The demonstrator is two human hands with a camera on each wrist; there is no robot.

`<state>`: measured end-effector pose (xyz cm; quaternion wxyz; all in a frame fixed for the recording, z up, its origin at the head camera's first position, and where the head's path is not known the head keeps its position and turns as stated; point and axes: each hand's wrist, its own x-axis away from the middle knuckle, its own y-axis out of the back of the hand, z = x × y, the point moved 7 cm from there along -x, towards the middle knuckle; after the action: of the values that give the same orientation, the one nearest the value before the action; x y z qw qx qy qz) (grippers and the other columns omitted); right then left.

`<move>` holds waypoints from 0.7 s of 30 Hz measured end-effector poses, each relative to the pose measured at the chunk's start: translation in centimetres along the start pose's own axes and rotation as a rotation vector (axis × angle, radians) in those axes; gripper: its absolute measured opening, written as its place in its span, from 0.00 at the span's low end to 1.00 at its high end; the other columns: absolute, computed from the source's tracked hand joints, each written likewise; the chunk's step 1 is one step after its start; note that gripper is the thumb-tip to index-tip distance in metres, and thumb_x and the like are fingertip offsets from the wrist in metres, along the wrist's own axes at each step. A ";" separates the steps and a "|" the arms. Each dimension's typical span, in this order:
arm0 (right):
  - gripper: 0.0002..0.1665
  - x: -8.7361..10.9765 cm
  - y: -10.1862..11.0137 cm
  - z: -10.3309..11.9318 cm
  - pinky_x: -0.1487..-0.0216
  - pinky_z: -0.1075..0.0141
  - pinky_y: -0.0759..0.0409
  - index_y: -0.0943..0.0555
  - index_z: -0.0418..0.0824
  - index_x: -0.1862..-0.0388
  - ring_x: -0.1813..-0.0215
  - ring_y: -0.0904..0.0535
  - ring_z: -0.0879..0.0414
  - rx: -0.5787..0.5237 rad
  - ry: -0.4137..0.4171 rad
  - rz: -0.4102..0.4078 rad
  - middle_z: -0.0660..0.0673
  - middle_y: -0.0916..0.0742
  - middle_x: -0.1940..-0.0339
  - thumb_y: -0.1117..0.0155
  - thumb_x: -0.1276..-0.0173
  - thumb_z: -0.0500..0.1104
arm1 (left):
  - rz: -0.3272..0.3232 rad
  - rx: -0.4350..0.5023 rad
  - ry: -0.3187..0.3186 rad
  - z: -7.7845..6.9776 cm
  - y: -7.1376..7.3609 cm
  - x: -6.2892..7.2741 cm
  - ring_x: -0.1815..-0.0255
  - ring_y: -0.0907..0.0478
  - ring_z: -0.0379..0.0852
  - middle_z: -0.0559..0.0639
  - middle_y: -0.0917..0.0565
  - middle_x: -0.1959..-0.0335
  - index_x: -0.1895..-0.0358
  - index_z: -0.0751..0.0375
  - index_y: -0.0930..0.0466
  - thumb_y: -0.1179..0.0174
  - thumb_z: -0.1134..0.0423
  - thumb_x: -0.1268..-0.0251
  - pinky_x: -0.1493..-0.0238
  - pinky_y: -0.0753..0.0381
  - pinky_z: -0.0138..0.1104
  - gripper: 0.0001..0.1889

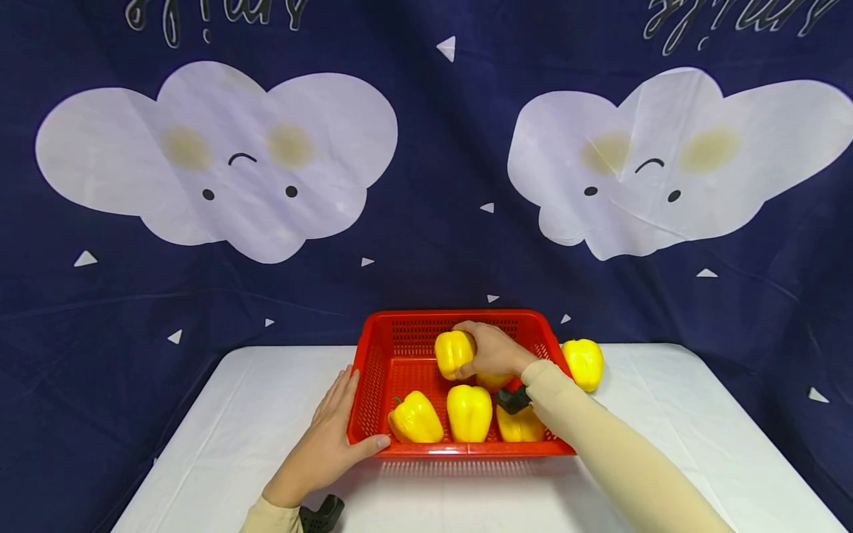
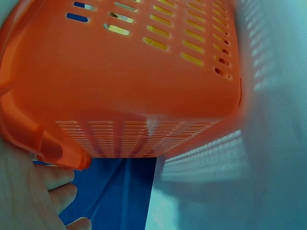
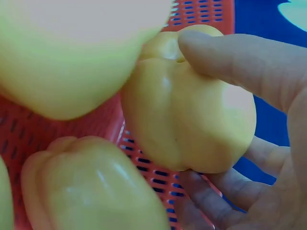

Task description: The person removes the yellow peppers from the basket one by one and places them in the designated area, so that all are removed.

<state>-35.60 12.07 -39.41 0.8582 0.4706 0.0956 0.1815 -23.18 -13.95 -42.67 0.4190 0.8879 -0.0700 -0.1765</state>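
Note:
My right hand (image 1: 492, 348) grips a yellow bell pepper (image 1: 453, 354) over the back half of a red plastic basket (image 1: 418, 450). In the right wrist view, the thumb presses one side of this pepper (image 3: 187, 115) and fingers curl beneath it. My left hand (image 1: 326, 433) rests against the basket's left rim with straight fingers, its thumb at the front corner. Along the front inside the basket lie a tilted yellow pepper (image 1: 416, 418), an upright one (image 1: 469, 413) and another (image 1: 520, 426) partly covered by the right wrist's black camera. One more pepper (image 1: 492, 381) is mostly hidden beneath the right hand.
Outside the basket, a yellow bell pepper (image 1: 583, 364) stands by its right wall, behind the right forearm. A white-covered table (image 1: 266, 400) carries everything. Directly behind hangs a dark blue cloth (image 1: 453, 259) printed with upside-down clouds.

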 end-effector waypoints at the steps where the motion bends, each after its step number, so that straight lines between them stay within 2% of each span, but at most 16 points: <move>1: 0.49 0.1 0.2 0.1 0.38 0.49 0.24 0.28 0.42 0.30 0.45 0.24 0.47 -0.006 0.010 -0.007 0.45 0.18 0.43 0.16 0.51 0.47 | 0.000 0.001 0.000 0.0 0.0 0.0 0.19 0.57 0.62 0.60 0.53 0.18 0.19 0.64 0.54 0.36 0.33 0.42 0.29 0.50 0.68 0.58; 8: 0.49 1.2 1.2 0.7 0.39 0.47 0.24 0.28 0.41 0.30 0.44 0.25 0.45 -0.031 0.072 -0.049 0.44 0.19 0.41 0.17 0.51 0.47 | -0.006 0.000 -0.001 -0.1 0.0 0.0 0.19 0.56 0.63 0.60 0.52 0.18 0.19 0.64 0.53 0.36 0.32 0.43 0.30 0.49 0.69 0.58; 15: 0.49 2.5 2.0 0.6 0.40 0.46 0.23 0.28 0.43 0.29 0.44 0.24 0.45 -0.085 0.056 -0.092 0.44 0.19 0.41 0.17 0.51 0.45 | -0.004 0.001 -0.002 -0.2 0.1 0.0 0.19 0.56 0.63 0.60 0.53 0.18 0.19 0.64 0.53 0.36 0.33 0.42 0.30 0.50 0.69 0.58; 21: 0.50 3.5 2.7 0.4 0.42 0.48 0.21 0.29 0.45 0.29 0.45 0.23 0.47 -0.087 0.063 -0.117 0.45 0.19 0.42 0.17 0.51 0.46 | -0.006 -0.003 -0.009 -0.2 0.1 0.1 0.19 0.56 0.63 0.60 0.53 0.18 0.19 0.65 0.53 0.35 0.34 0.42 0.30 0.50 0.69 0.57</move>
<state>-32.90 14.50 -36.87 0.8836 0.4206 0.1418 0.1495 -23.04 -13.89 -42.55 0.4195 0.8867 -0.0688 -0.1820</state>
